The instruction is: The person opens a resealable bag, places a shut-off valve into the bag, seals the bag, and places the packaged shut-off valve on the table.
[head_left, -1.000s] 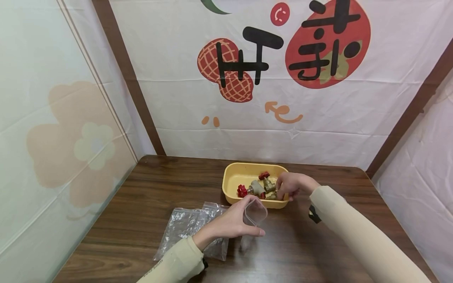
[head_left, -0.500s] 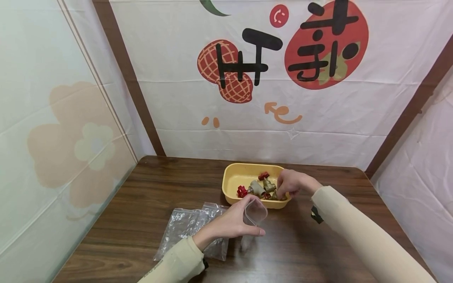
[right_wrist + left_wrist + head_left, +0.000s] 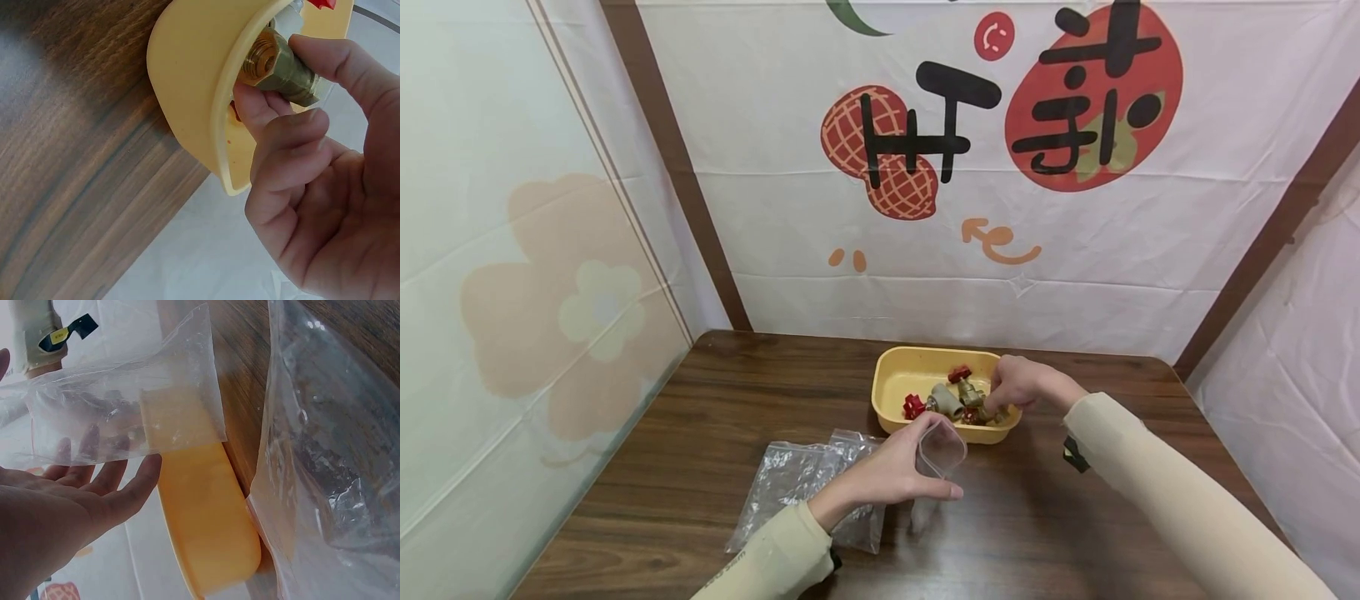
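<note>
The right hand (image 3: 331, 169) pinches a threaded, hexagonal brass fitting (image 3: 278, 69) at the four o'clock side of a smooth, rounded yellow plastic tub (image 3: 898, 371). At six o'clock, the curved left hand (image 3: 891, 468) grips a clear, glossy plastic bag (image 3: 943, 452), mouth gaping. Wrinkled transparent bags (image 3: 793, 479) lie at eight o'clock.

Soft, even light is filling the head view, spreading pale glare on the counter (image 3: 970, 567) while a faint shadow is darkening it beside the right sleeve (image 3: 1180, 500). Bags (image 3: 337, 469) are catching white glints in the hazy, washed-out left wrist view. The right wrist view is looking dimmer and slightly soft.
</note>
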Demonstrator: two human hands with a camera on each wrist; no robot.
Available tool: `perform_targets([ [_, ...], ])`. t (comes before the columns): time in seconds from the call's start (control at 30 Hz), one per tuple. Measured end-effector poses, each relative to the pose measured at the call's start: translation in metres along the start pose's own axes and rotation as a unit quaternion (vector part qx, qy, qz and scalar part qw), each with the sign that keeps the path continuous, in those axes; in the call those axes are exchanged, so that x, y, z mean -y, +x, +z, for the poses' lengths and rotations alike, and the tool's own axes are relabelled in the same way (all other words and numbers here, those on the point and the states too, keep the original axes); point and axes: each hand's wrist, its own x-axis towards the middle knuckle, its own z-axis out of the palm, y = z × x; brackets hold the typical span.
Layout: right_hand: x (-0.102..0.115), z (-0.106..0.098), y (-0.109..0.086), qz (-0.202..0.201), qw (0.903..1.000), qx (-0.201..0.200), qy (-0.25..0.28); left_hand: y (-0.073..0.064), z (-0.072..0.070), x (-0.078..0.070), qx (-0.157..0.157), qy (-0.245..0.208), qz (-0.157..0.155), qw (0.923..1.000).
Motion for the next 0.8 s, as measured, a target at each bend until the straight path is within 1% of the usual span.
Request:
perform_targets([
  [0.23,0.0040,0.0016,-0.0026,-0.014,0.9999,0.006,0.000,-0.0003,-0.0007,0.0006,-0.001,-0.003,-0.002,1.0000],
  [0.47,0.0032,0.0067,-0.0018,-0.009,0.9996,-0.026,-0.007,0.0021,-0.0017,-0.0023,-0.005,0.004,-0.003,1.0000],
  [0.8,0.0019,0.0013,-0.0079,-0.016,0.9986,-0.050,-0.008,0.0050,0.0019,-0.0042,-0.003,-0.001,0.002,1.0000],
])
